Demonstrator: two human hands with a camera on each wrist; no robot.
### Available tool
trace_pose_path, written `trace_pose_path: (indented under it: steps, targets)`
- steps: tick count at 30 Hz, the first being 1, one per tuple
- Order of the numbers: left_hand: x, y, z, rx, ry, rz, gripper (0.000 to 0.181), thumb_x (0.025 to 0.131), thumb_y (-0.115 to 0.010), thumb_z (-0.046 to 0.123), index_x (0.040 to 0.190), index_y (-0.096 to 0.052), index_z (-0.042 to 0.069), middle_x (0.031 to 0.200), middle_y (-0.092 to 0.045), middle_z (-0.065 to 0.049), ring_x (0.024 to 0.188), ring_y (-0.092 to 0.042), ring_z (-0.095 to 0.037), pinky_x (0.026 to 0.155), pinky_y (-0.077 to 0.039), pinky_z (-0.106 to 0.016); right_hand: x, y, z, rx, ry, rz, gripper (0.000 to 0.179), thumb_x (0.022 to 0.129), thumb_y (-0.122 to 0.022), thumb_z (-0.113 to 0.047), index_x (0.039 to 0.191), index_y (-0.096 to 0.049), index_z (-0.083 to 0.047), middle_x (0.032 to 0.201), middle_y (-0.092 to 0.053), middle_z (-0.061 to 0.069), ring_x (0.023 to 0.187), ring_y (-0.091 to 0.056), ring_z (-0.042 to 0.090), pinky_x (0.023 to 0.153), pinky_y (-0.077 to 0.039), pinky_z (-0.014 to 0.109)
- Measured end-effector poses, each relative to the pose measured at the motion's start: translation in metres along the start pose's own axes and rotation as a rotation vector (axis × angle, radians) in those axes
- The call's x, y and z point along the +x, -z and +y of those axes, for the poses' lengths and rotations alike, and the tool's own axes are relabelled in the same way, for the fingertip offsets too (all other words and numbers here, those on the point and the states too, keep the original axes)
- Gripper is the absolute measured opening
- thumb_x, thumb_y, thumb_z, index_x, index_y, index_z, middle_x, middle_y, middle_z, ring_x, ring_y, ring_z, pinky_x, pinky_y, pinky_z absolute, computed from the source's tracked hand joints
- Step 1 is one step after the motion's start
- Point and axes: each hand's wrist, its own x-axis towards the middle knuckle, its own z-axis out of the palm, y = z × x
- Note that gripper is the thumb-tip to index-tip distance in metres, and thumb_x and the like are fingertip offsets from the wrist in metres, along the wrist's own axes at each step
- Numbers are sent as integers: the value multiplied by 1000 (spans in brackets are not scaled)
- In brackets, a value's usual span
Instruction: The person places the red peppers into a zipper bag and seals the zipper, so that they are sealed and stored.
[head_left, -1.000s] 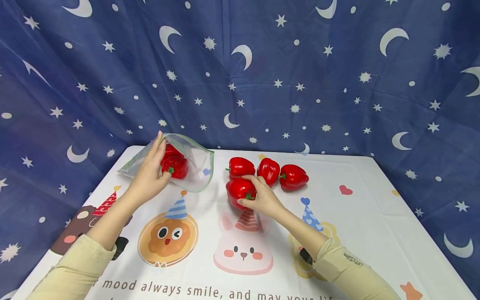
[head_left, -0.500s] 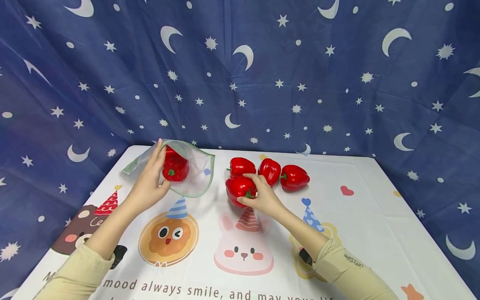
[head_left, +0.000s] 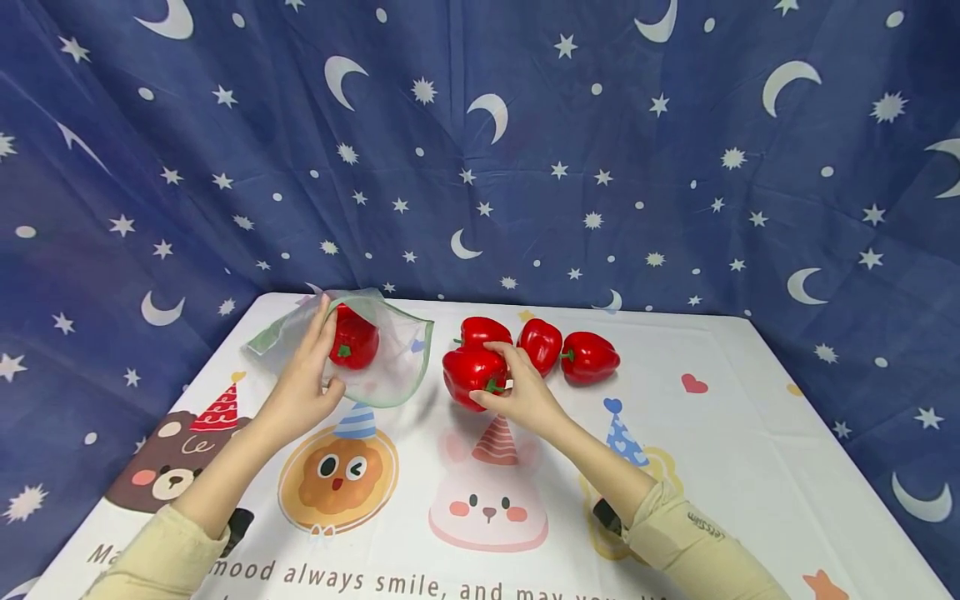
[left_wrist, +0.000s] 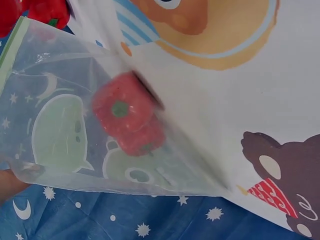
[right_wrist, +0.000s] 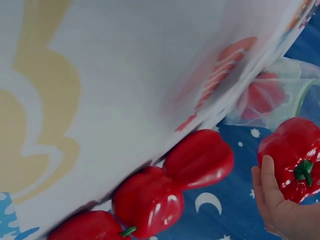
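My left hand [head_left: 300, 375] holds a clear zip bag [head_left: 397, 362] with a green-edged mouth at the left of the table, its fingers along the rim and the thumb apart. Red bell peppers [left_wrist: 125, 102] lie inside the bag; two green stems show through the plastic in the left wrist view. My right hand [head_left: 525, 392] grips another bell pepper [head_left: 468, 375], thumb on the near side and fingers over the top, to the right of the bag's mouth. In the right wrist view this pepper [right_wrist: 292, 150] looks raised, its green stem towards the palm.
Three more red bell peppers stand close together behind and right of my right hand: one [head_left: 480, 329], a middle one [head_left: 540, 346] and a right one [head_left: 591, 358]. A white cartoon-print cloth [head_left: 720, 450] covers the table. Behind hangs a blue moon-and-star curtain [head_left: 525, 125].
My right hand has shifted slightly left with the pepper, moving it nearer the bag. The left hand and the bag's mouth have come a little towards me and lower.
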Motion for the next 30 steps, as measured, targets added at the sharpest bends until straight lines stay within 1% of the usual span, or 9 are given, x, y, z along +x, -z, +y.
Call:
trace_pose_path:
  steps: [2,4,7,11,14,18,22,25,30]
  targets:
    - [-2,-1,0,-5,3,-5,82,70,-53,-16,145,-21,-9,158,-9,-18,139,-24,-43,86,-49,-53,-1,0,-3,19,4,-2,71,73,-77,-13,134,-42,-11,128,-48,13,110,-54,31,77,-58,37]
    - [-4,-1,0,-2,-1,-6,82,70,-52,-16,145,-21,-10,158,-8,-17,138,-24,-44,85,-50,-51,-2,0,-5,36,15,-5,72,73,-77,-12,135,-41,-11,130,-49,13,109,-55,31,76,-58,36]
    - [-6,-2,0,19,-12,-4,83,69,-53,-16,145,-21,-10,158,-9,-18,138,-25,-43,79,-50,-42,-3,0,-10,60,26,-10,73,74,-76,-11,136,-39,-10,132,-49,13,109,-56,32,77,-58,35]
    - [-8,-3,-1,22,-19,-11,85,67,-54,-17,145,-20,-10,157,-9,-19,137,-26,-44,67,-47,-28,-4,0,-17,85,29,-17,73,75,-76,-11,137,-38,-9,132,-50,13,110,-56,31,78,-57,35]
    - [-8,-3,-2,12,-16,-19,87,66,-55,-18,145,-20,-11,158,-7,-19,137,-25,-46,61,-46,-23,-4,-1,-23,97,33,-22,72,76,-76,-12,137,-37,-9,132,-50,13,109,-57,31,78,-57,35]
    - [-9,-4,-2,19,-16,-20,89,63,-57,-18,144,-20,-12,158,-6,-18,136,-26,-45,64,-49,-33,-3,-5,-27,118,36,-27,70,77,-75,-12,135,-37,-8,130,-50,13,109,-57,31,79,-57,35]
    - [-9,-5,-1,15,-15,-27,91,62,-57,-20,144,-19,-13,158,-5,-19,138,-23,-45,76,-52,-45,-1,-10,-30,124,49,-33,67,76,-75,-12,132,-39,-7,127,-52,13,108,-57,30,79,-57,35]
    - [-8,-6,0,8,-6,-40,91,62,-57,-20,144,-18,-13,158,-4,-19,138,-22,-46,78,-52,-48,0,-12,-34,104,69,-45,66,76,-75,-12,131,-40,-9,127,-53,12,108,-58,28,78,-57,35]
    - [-8,-6,2,4,15,-64,93,64,-58,-20,146,-15,-11,158,-2,-19,138,-21,-46,76,-54,-46,3,-15,-38,55,102,-60,66,77,-75,-14,132,-41,-9,129,-53,13,110,-57,29,81,-57,39]
